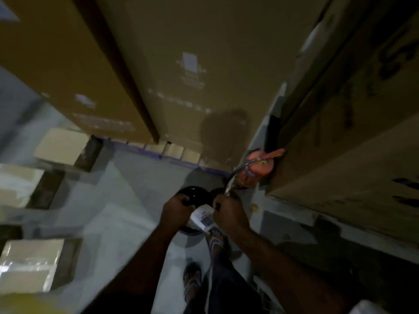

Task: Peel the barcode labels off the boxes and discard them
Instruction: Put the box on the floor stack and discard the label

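Both hands meet low over the floor, near the foot of the tall cardboard boxes. The right hand (pixel 227 214) is clenched, pinching one edge of a peeled barcode label (pixel 204 217), a white slip with dark print that hangs crumpled between the two hands. The left hand (pixel 178 208) has its fingers curled, apparently over the near rim of a black round container (pixel 195 196), probably the bin, though blur makes this uncertain. The label looks light, limp and thin, and its adhesive back will likely cling to skin or fold onto itself, so it is best held by a corner and shaken or scraped off against the rim. It seems ready to drop in. The middle box (pixel 158 98) carries a pale label (pixel 190 62) well above, and the left box (pixel 68 64) another (pixel 85 100); those will likely tear if pulled fast, so a lifted corner is the place to start. A red fire extinguisher (pixel 258 171) stands against the right box (pixel 351 132).
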{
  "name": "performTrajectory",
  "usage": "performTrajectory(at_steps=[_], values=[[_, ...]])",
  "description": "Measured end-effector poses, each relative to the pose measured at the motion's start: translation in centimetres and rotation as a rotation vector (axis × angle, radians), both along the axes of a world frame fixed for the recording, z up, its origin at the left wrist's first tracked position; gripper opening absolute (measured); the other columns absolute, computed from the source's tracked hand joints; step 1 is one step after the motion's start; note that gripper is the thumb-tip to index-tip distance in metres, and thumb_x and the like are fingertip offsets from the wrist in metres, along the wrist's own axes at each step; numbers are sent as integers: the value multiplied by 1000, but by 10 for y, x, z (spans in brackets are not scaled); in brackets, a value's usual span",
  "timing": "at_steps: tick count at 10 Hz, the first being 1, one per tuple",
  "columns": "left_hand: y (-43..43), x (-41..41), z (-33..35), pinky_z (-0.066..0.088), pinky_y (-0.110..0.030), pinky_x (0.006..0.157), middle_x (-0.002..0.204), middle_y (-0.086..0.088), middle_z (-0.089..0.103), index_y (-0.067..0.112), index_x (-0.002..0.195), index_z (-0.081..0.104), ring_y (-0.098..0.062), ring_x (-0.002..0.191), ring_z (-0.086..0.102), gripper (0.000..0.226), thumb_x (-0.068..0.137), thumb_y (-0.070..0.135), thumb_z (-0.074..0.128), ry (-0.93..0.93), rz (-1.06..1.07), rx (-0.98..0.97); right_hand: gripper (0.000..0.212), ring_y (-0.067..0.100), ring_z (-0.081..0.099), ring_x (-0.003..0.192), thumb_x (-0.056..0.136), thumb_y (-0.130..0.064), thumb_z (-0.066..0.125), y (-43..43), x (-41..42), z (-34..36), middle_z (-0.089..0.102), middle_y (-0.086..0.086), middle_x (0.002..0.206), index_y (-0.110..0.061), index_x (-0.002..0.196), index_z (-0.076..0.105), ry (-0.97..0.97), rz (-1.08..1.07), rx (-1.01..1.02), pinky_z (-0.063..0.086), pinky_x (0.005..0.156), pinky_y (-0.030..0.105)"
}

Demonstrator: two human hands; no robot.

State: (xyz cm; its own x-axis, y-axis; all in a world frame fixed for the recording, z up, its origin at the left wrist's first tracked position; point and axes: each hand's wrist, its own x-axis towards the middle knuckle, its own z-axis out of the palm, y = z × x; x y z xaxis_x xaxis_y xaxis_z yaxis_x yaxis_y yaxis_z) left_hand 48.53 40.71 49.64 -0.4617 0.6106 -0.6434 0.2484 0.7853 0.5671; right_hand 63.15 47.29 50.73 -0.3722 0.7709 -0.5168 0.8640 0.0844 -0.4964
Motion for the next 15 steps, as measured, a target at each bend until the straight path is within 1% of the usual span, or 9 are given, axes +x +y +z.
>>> performTrajectory(at_steps=[1, 3, 4, 5, 6, 8, 10, 12, 15], values=[[12, -10, -54, 46, -34, 102, 128, -12, 66, 7, 120, 68, -29, 120, 59, 35, 87, 19, 71, -43, 47, -81, 7, 27, 57, 91, 78, -13, 54, 22, -15, -68, 62, 13, 89, -16, 80, 60, -50, 76, -89, 38, 77, 25], [38, -18, -154, 44, -25, 84, 113, -16, 71, 3, 104, 72, -31, 111, 64, 21, 89, 17, 67, -52, 48, -186, 24, 28, 61, 111, 96, -17, 50, 45, -39, -181, 66, 11, 117, -13, 112, 67, -111, 195, -194, 45, 94, 31], [49, -19, -188, 45, -27, 80, 110, -15, 71, 2, 106, 72, -30, 106, 64, 22, 89, 14, 65, -78, 74, -223, 29, 32, 58, 114, 99, -16, 43, 46, -51, -221, 63, 14, 122, -5, 119, 63, -100, 300, -316, 48, 92, 23], [45, -22, -214, 40, -26, 70, 94, -12, 70, 2, 93, 73, -22, 88, 62, 20, 89, 19, 64, -80, 28, -275, 28, 34, 59, 112, 97, -9, 45, 39, -62, -250, 62, 16, 120, -4, 119, 62, -139, 382, -354, 47, 85, 28], [33, -30, -230, 40, -28, 72, 105, -15, 69, 6, 98, 70, -30, 102, 64, 25, 92, 27, 57, -64, -62, -349, 29, 36, 60, 113, 97, -10, 48, 29, -66, -264, 62, 18, 122, -5, 122, 61, -297, 525, -391, 48, 89, 37], [-8, -55, -220, 44, -34, 98, 132, -11, 63, 9, 121, 66, -28, 123, 56, 35, 100, 32, 50, -11, -156, -448, 28, 36, 61, 113, 95, -13, 49, 12, -79, -254, 63, 19, 122, -5, 119, 63, -495, 756, -398, 49, 88, 39], [-50, -102, -197, 44, -32, 90, 121, -15, 65, 5, 103, 68, -33, 117, 58, 34, 96, 35, 53, 38, -75, -430, 28, 36, 63, 106, 99, -23, 46, -12, -154, -218, 66, 18, 114, -8, 113, 65, -341, 834, -322, 49, 86, 39], [-145, -177, -149, 45, -36, 96, 126, -14, 62, 4, 115, 61, -34, 117, 57, 36, 96, 31, 47, 104, 152, -454, 35, 33, 63, 95, 100, -37, 44, -75, -269, -180, 69, 14, 98, -10, 87, 63, -122, 897, -188, 40, 73, 32], [-350, -303, -124, 46, -33, 89, 106, -16, 64, 4, 93, 63, -31, 108, 61, 63, 84, 52, 23, 21, 470, -475, 39, 36, 62, 98, 100, -43, 43, -214, -411, -149, 67, 19, 99, -17, 71, 47, -132, 1017, -141, 34, 72, 30]])
